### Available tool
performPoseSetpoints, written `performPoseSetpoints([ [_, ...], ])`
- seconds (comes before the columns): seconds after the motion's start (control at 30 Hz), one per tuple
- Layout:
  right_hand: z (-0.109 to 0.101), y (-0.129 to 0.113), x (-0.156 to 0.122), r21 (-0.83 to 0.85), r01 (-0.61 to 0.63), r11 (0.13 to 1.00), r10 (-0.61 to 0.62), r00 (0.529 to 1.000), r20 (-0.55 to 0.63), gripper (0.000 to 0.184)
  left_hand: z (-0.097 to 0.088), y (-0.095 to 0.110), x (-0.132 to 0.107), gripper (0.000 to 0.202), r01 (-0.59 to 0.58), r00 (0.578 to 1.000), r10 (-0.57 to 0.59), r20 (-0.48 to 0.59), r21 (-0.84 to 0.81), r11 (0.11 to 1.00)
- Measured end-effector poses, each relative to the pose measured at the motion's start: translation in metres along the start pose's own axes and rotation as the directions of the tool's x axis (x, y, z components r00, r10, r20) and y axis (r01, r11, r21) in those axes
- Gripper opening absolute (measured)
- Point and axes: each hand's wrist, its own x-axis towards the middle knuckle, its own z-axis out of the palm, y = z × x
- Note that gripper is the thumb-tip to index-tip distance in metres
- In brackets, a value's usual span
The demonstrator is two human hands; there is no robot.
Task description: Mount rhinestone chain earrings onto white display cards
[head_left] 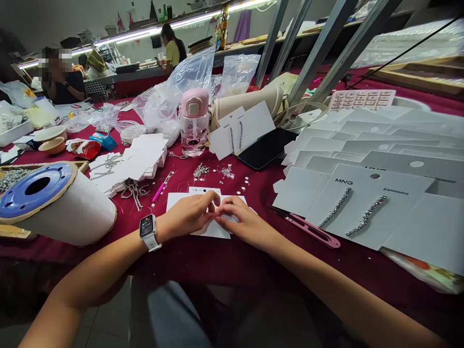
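Note:
My left hand (192,212), with a smartwatch (147,228) on the wrist, has its fingers bent in a pinch. Opposite it, the fingertips of my right hand (248,222) are closed too and meet the left ones. What lies between them is too small and covered to make out. Beneath both hands is a white card (212,232) on the dark red cloth. Just beyond lie a small heap of silvery pieces (200,170) and some clear bits (227,171). A pink-handled tool (160,191) rests left of the card, pink tweezers (315,232) to the right.
Overlapping earring cards (406,208) cover the right side, the front one bearing two silvery strands. At left stand a large thread spool (83,208) and stacked cards (143,157) with chains (135,193). Behind are a pink-lidded bottle (195,123) and a phone (266,149). Two people sit farther back.

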Motion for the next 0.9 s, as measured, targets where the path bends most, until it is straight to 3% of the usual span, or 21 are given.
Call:
performPoseSetpoints([
  [0.37, 0.0005, -0.0055, -0.0013, -0.043, -0.036, 0.998, 0.035, 0.999, -0.015, 0.011, -0.0004, -0.0048, 0.0035, 0.020, 0.139, 0.990, -0.143, 0.013, -0.329, 0.934],
  [0.67, 0.0002, -0.0093, -0.0026, -0.056, -0.044, 0.997, 0.044, 0.999, -0.012, 0.013, 0.0017, -0.0067, 0.0040, 0.021, 0.161, 0.986, -0.164, 0.024, -0.382, 0.910],
  [0.9, 0.0078, -0.0090, -0.0049, -0.185, -0.030, 0.982, 0.022, 0.999, -0.045, 0.014, 0.0051, -0.0044, 0.0023, 0.013, 0.126, 0.987, -0.155, -0.051, -0.373, 0.919],
])
